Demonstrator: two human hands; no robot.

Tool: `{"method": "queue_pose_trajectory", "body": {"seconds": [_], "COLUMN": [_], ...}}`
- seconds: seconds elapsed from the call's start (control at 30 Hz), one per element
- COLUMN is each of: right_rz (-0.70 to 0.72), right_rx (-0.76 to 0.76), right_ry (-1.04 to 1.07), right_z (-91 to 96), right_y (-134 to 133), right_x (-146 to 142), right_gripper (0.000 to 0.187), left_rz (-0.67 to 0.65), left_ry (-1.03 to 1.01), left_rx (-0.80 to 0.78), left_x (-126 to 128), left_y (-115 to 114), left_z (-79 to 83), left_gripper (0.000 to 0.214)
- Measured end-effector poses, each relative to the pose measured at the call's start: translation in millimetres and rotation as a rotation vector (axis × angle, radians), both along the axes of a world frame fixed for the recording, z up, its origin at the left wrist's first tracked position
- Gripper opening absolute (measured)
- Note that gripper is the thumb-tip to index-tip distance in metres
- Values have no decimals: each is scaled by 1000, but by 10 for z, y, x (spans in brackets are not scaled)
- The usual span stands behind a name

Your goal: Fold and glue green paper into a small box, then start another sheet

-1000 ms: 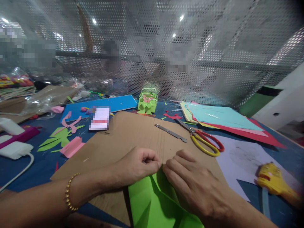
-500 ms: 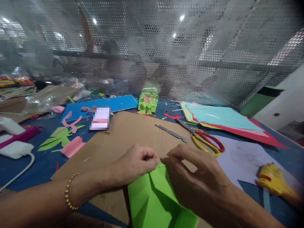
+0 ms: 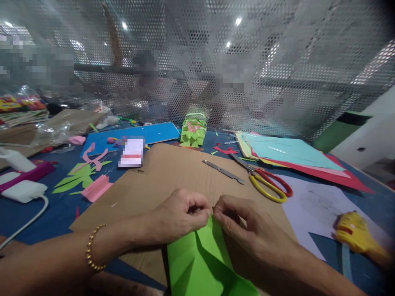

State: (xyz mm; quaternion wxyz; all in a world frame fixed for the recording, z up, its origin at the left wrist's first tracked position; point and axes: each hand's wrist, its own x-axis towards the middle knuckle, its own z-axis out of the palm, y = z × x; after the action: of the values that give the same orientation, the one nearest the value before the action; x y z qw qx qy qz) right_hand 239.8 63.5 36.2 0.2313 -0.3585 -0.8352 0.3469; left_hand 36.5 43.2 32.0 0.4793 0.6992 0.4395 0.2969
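Observation:
A folded sheet of bright green paper lies close to me, with creased flaps and its narrow end pointing away. My left hand, with a gold bead bracelet on the wrist, pinches that far end between thumb and fingers. From the other side my right hand closes thumb and fingertips on the same end, almost touching the left fingertips. The fingers hide the pinched edge. Under the paper is a brown cardboard sheet. Beyond the hands lie a grey metal blade and scissors with red and yellow handles.
A green paper basket stands at the back. Coloured paper sheets are stacked at right, near a yellow glue gun. At left are a phone, pink and green scraps and a white charger with its cable.
My right hand has moved left and its fingertips have closed on the green paper's far end. My left hand keeps its pinch, shifted slightly right.

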Motion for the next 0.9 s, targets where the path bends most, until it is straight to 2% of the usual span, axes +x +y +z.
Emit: {"method": "queue_pose_trajectory", "body": {"seconds": [0.2, 0.4, 0.5, 0.6, 0.67, 0.8, 0.9], "right_rz": [10, 41, 86, 99, 77, -27, -163], "right_rx": [22, -85, -86, -79, -64, -15, 52], "right_ry": [14, 30, -7, 24, 44, 50, 55], "right_z": [13, 37, 40, 25, 20, 18, -5], "right_y": [-3, 66, 60, 39, 41, 130, 257], "right_x": [-11, 21, 14, -12, -18, 32, 115], "right_gripper": [25, 39, 34, 31, 31, 26, 24], "left_rz": [-21, 16, 9, 27, 48, 189, 302], "left_ry": [-23, -6, 20, 46, -37, -317, -426], "left_rx": [2, 6, 11, 60, 43, -158, -244], "left_x": [-6, -17, -11, -11, -13, -7, 0], "left_y": [8, 14, -1, -21, -27, -3, 35], "left_z": [-27, -20, -3, 12, 20, 17, -17], "left_gripper": [16, 21, 17, 27, 40, 62, 66]}}
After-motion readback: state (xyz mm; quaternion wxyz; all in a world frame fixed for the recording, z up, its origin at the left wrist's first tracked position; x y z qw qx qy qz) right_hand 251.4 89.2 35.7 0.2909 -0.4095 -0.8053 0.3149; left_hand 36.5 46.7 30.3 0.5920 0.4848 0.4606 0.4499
